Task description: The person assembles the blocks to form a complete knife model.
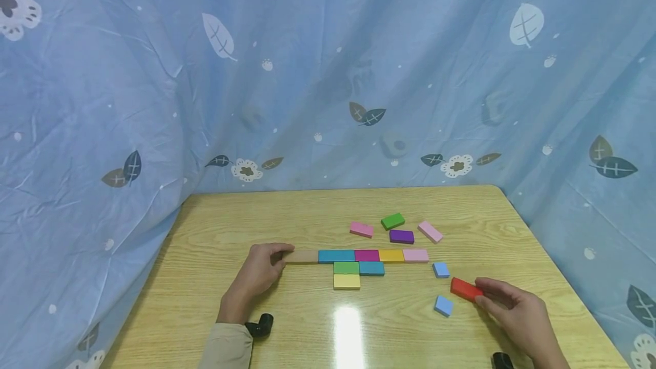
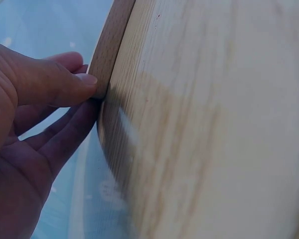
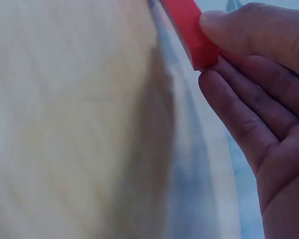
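At the left end of a row of blocks, my left hand (image 1: 260, 269) pinches the end of a plain wooden block (image 1: 301, 257). The left wrist view shows the thumb on this wooden block (image 2: 112, 47), with fingers behind it. My right hand (image 1: 520, 309) holds a red block (image 1: 465, 289) between thumb and fingers; in the right wrist view the red block (image 3: 192, 32) appears raised off the table. Rightward from the wooden block run a blue block (image 1: 336, 255), a magenta block (image 1: 367, 255), a yellow-orange block (image 1: 391, 255) and a pale pink block (image 1: 415, 255).
Below the row lie a green block (image 1: 346, 267), a teal block (image 1: 371, 268) and a pale yellow block (image 1: 347, 282). Two light blue squares, one nearer (image 1: 443, 306), sit left of the red block. Behind are pink (image 1: 361, 229), green (image 1: 393, 221) and purple (image 1: 402, 237) blocks.
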`<move>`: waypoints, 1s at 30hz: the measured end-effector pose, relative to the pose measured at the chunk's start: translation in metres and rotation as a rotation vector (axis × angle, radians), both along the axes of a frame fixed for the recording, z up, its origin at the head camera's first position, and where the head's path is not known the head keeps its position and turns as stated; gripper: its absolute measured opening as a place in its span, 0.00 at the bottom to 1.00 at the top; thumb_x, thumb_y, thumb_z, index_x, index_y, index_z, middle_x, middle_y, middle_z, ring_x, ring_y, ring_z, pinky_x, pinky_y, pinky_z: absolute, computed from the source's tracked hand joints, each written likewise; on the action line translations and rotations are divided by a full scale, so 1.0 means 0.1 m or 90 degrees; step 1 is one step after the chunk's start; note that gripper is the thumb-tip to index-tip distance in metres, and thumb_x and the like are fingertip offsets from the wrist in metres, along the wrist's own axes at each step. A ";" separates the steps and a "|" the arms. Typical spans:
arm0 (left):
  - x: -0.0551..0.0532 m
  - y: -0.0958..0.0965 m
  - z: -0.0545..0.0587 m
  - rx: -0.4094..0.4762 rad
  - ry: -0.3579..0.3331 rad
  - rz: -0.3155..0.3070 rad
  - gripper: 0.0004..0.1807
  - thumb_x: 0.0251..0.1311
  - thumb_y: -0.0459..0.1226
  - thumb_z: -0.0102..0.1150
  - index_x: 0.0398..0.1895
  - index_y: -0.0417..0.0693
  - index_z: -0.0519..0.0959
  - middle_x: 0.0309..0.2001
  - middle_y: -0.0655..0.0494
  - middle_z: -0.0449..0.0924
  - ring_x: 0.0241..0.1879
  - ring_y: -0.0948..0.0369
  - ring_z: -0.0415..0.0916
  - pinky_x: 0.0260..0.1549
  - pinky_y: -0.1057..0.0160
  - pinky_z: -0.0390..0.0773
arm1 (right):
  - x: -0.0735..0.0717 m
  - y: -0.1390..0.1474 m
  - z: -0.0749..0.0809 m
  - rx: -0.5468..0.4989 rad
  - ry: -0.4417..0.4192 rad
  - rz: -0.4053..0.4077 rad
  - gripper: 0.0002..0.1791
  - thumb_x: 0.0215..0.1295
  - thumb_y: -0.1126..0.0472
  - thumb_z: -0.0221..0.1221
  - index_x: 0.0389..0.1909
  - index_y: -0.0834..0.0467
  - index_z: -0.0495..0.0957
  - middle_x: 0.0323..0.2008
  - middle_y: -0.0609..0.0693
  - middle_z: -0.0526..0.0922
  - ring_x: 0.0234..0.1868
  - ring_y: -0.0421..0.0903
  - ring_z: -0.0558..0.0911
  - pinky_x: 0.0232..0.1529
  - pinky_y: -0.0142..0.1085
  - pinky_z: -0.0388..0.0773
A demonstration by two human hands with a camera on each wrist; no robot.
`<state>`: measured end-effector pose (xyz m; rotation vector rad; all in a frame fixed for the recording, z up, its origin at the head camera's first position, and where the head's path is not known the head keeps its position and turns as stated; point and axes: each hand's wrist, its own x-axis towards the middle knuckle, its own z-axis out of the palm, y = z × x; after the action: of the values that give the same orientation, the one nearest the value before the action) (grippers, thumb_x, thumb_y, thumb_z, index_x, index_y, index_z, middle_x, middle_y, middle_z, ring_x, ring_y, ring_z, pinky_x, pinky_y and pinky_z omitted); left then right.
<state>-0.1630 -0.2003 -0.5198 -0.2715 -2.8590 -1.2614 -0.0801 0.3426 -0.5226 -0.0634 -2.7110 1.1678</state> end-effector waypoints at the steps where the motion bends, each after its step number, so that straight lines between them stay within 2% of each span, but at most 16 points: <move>1: 0.00 0.00 0.00 -0.001 -0.001 0.000 0.23 0.66 0.20 0.67 0.59 0.47 0.90 0.58 0.50 0.91 0.61 0.51 0.87 0.61 0.48 0.88 | -0.01 -0.03 0.02 0.003 0.010 0.002 0.20 0.62 0.66 0.79 0.55 0.63 0.90 0.49 0.61 0.93 0.43 0.20 0.85 0.40 0.17 0.84; 7: 0.00 0.00 0.00 0.001 -0.002 -0.001 0.23 0.65 0.19 0.67 0.59 0.46 0.90 0.58 0.50 0.91 0.60 0.51 0.88 0.61 0.49 0.88 | -0.09 -0.30 0.14 -0.017 0.054 0.055 0.18 0.64 0.67 0.77 0.55 0.59 0.91 0.49 0.58 0.94 0.45 0.23 0.87 0.45 0.15 0.83; 11: 0.00 0.00 0.00 0.002 0.000 -0.003 0.23 0.65 0.19 0.67 0.59 0.46 0.90 0.58 0.50 0.91 0.61 0.51 0.88 0.60 0.49 0.89 | -0.17 -0.55 0.17 -0.052 0.039 0.108 0.18 0.65 0.67 0.77 0.55 0.58 0.91 0.50 0.54 0.94 0.48 0.27 0.89 0.47 0.17 0.84; 20: 0.00 0.01 -0.01 0.003 0.000 -0.003 0.23 0.66 0.19 0.67 0.60 0.46 0.90 0.57 0.51 0.91 0.60 0.52 0.88 0.59 0.51 0.89 | -0.35 -1.10 0.10 -0.064 0.043 0.210 0.18 0.61 0.67 0.79 0.52 0.55 0.92 0.48 0.47 0.95 0.51 0.34 0.91 0.51 0.29 0.90; 26: 0.00 0.01 0.00 0.001 -0.003 -0.003 0.23 0.67 0.20 0.67 0.60 0.47 0.90 0.58 0.51 0.91 0.62 0.51 0.87 0.61 0.49 0.88 | -0.40 -1.34 0.02 -0.022 0.075 0.249 0.18 0.58 0.67 0.81 0.50 0.54 0.93 0.47 0.43 0.95 0.52 0.38 0.91 0.52 0.36 0.92; 30: 0.00 0.01 0.00 0.000 -0.007 0.000 0.23 0.67 0.20 0.67 0.60 0.47 0.90 0.58 0.51 0.91 0.62 0.51 0.87 0.61 0.50 0.89 | -0.40 -1.43 0.00 0.021 0.051 0.259 0.19 0.58 0.66 0.81 0.50 0.50 0.93 0.49 0.41 0.94 0.54 0.42 0.91 0.56 0.39 0.91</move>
<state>-0.1630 -0.1994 -0.5195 -0.2660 -2.8688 -1.2667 -0.1202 0.1992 -0.5221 0.5506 -2.7468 1.1886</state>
